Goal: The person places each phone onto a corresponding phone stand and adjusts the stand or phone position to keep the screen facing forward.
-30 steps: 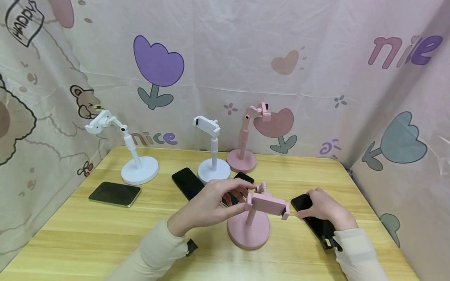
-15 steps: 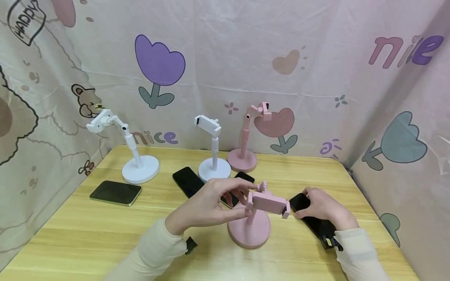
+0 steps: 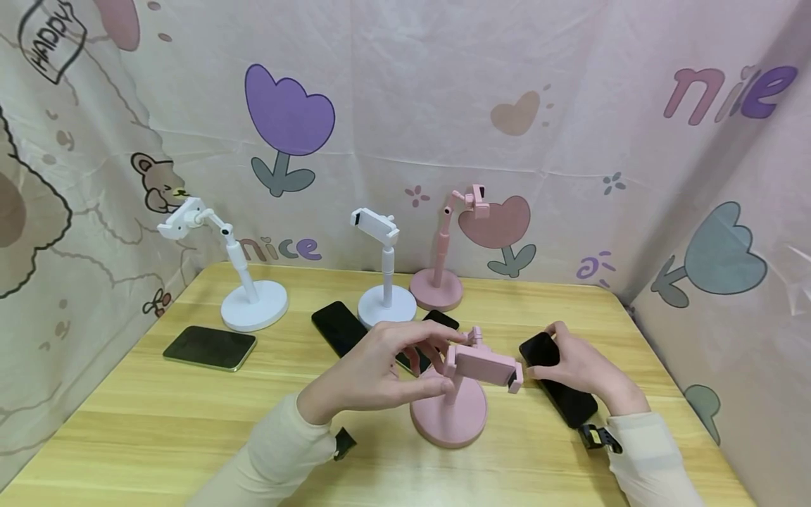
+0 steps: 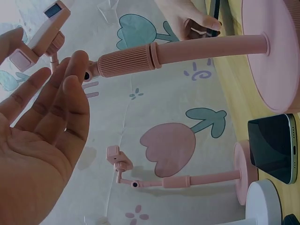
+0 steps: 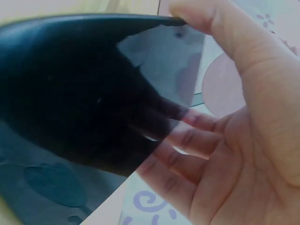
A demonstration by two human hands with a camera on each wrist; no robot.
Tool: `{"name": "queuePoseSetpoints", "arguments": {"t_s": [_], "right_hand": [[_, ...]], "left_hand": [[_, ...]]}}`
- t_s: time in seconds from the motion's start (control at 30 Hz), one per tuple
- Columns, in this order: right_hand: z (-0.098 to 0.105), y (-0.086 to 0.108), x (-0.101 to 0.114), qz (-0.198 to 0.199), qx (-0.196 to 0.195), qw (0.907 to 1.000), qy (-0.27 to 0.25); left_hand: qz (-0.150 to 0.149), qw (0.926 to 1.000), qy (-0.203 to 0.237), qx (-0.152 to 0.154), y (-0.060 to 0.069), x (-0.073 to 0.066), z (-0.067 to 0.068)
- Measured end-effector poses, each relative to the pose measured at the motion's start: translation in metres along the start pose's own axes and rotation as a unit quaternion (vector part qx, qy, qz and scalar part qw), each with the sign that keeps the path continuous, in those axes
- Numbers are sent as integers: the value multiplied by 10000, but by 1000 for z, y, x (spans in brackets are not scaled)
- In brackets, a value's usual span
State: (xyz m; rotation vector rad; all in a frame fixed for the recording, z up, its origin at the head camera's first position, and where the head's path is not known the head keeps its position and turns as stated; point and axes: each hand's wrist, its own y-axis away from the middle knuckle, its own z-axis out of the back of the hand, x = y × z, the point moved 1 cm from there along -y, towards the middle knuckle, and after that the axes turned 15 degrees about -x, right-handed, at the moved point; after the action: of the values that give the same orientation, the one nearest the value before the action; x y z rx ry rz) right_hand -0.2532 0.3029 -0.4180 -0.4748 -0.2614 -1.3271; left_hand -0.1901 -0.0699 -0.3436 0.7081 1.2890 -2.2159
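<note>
In the head view, a pink phone stand (image 3: 450, 415) stands upright near the middle of the table. My left hand (image 3: 374, 370) is at its clamp head, thumb by the clamp's left end and fingers curved behind it. The left wrist view shows the fingertips near the joint above the ribbed collar (image 4: 126, 61). On the right, my right hand (image 3: 579, 362) grips a black smartphone (image 3: 570, 403) by its long edges, thumb on one side and fingers on the other. Its far end is tilted up; whether the near end touches the table I cannot tell.
Two white phone stands (image 3: 253, 306) (image 3: 388, 306) and another pink phone stand (image 3: 437, 289) stand along the back. A smartphone (image 3: 210, 347) lies at left, another black smartphone (image 3: 338, 327) lies at the centre, and more phones are partly hidden behind my left hand. A printed curtain (image 3: 405, 105) surrounds the table.
My right hand has shifted slightly away from me and raised the black smartphone's far end; its near end has slid clear of the wrist camera. The left hand has barely moved.
</note>
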Motion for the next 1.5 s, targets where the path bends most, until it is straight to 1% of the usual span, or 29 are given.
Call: {"name": "queuePoseSetpoints", "arguments": {"t_s": [0.13, 0.27, 0.47, 0.63, 0.8, 1.03, 1.27, 1.5], "right_hand": [[0, -2, 1, -102, -149, 9995, -251], [0, -3, 3, -127, -359, 9983, -447], [0, -5, 3, -58, -776, 9954, -552], [-1, -6, 5, -90, -1058, 9927, -574], [-2, -7, 7, -181, -1158, 9919, -481], [-4, -8, 9, -300, -1361, 9894, -401], [-6, -8, 11, -294, -1521, 9872, -373], [-7, -7, 14, -206, -1611, 9857, -453]], "left_hand": [[25, 9999, 76, -98, -1, -3, 1], [-42, 9998, 99, -160, 0, -5, 1], [-235, 9992, 83, -311, 0, -7, 0], [-312, 9986, 89, -428, 1, -10, -1], [-294, 9984, 92, -477, 2, -12, -1], [-385, 9980, 120, -495, 1, -12, -1], [-419, 9978, 89, -513, 1, -13, -2], [-433, 9974, 183, -544, 2, -13, -2]]}}
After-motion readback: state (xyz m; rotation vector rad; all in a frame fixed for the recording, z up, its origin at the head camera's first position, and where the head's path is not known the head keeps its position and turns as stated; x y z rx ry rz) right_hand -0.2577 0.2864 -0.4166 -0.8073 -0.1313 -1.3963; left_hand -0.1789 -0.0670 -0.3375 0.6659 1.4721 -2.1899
